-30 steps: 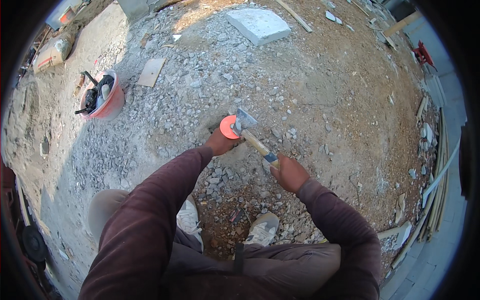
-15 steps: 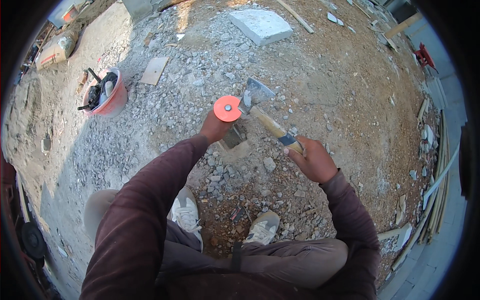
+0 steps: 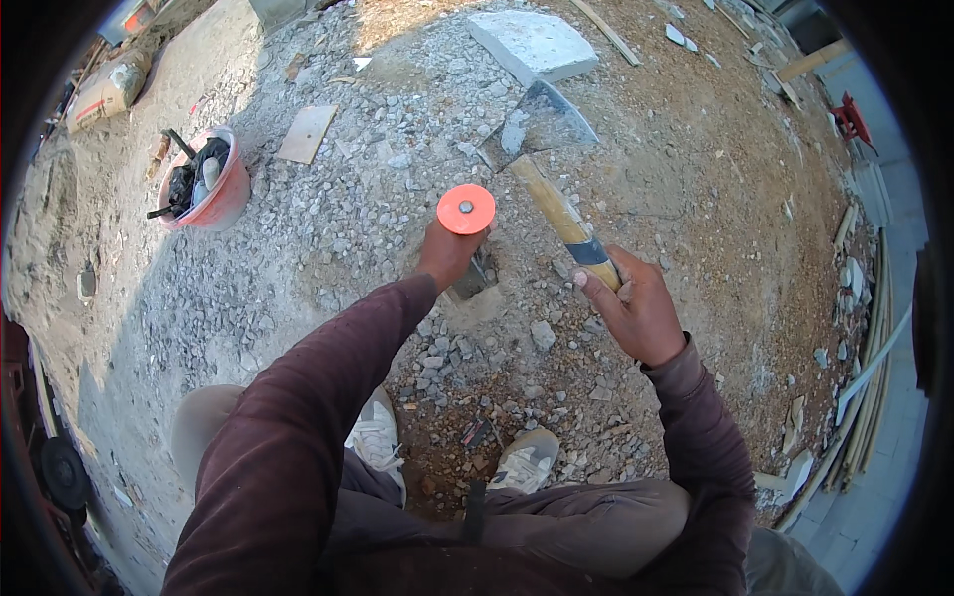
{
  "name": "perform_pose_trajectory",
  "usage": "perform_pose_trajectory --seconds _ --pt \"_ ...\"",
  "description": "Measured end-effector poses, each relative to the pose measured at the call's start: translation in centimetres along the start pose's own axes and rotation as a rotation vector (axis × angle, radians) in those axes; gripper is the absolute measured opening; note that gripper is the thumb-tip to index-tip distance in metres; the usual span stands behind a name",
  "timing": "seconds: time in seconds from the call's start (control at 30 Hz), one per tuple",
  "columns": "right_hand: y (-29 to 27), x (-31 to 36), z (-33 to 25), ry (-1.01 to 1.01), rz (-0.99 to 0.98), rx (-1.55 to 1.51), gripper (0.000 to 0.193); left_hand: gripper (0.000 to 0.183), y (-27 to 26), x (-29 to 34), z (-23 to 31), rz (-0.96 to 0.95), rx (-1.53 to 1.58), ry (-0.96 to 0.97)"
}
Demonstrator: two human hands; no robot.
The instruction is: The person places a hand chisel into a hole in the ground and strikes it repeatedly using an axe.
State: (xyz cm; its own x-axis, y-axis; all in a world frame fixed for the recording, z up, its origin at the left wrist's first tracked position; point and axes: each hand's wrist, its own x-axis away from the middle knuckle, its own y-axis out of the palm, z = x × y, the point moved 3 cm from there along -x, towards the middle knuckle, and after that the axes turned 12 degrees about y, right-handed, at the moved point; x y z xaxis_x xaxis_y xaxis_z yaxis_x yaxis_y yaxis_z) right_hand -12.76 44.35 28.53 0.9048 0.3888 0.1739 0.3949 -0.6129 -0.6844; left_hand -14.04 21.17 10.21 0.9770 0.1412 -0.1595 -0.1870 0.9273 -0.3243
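My left hand (image 3: 449,253) is closed round a chisel below its round orange hand guard (image 3: 481,199). The metal striking end (image 3: 465,207) shows in the middle of the guard, while the grip is mostly hidden beneath it. Under the chisel is a small dark squarish hole (image 3: 474,283) in the rubble ground; whether the tip touches inside it I cannot tell. In my right hand (image 3: 639,310) is a hatchet (image 3: 550,204), gripped low on its wooden handle near a dark tape band. Its broad, flared grey head is raised beyond the guard, apart from it.
A pink bucket (image 3: 231,189) with dark tools stands at left, near a flat tile (image 3: 307,134). A pale slab (image 3: 537,42) lies beyond the hatchet. Loose stones surround my shoes (image 3: 525,462). Long poles (image 3: 867,397) line the right edge; a filled sack (image 3: 109,91) sits far left.
The hatchet has lifted away from the orange guard, its head looking larger and farther up the view. My left hand and the chisel appear slightly farther right.
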Motion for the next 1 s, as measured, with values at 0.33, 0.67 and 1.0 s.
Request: perform_pose_trajectory --seconds 0.33,0.67,1.0 --pt "1.3 -0.3 0.7 -0.002 -0.062 0.010 0.026 0.026 1.0 0.5 -0.8 -0.097 -0.128 0.141" --pt "1.1 0.2 0.0 -0.011 -0.045 0.009 0.026 0.024 -0.2 0.2 1.5 0.049 -0.149 0.071" --pt "1.1 0.9 -0.6 -0.026 -0.086 0.056 0.026 0.028 0.8 0.6 -1.5 0.163 0.099 0.076"
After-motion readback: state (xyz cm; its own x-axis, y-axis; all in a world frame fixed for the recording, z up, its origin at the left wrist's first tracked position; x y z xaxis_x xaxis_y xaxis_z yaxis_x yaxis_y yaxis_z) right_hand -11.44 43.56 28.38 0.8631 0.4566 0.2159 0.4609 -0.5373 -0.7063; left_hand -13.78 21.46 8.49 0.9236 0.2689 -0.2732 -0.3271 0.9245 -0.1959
